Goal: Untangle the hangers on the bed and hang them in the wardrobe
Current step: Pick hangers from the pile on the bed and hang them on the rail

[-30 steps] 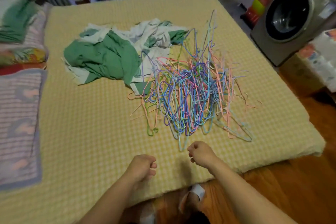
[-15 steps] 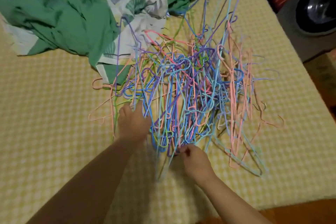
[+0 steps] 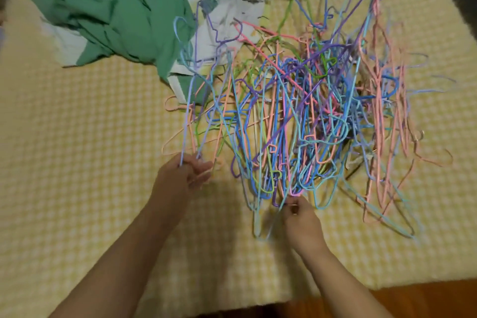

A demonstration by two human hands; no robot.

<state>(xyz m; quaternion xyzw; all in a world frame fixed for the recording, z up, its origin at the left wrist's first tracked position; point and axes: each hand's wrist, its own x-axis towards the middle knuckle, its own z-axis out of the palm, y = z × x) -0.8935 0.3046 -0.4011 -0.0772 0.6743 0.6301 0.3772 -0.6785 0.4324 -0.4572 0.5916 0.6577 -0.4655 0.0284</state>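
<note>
The left hand point(image 3: 184, 175) gripped wires at the near left edge of the tangled hangers point(image 3: 304, 116) on the bed point(image 3: 77, 162). The right hand point(image 3: 300, 217) pinched a wire at the pile's near edge. No writing was legible.

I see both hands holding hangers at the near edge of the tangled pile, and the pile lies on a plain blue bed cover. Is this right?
Not quite: the bed cover is yellow with a checked pattern, not plain blue, as the head view shows. The rest holds: the left hand and the right hand each grip hangers at the near edge of the tangled pile.
</note>
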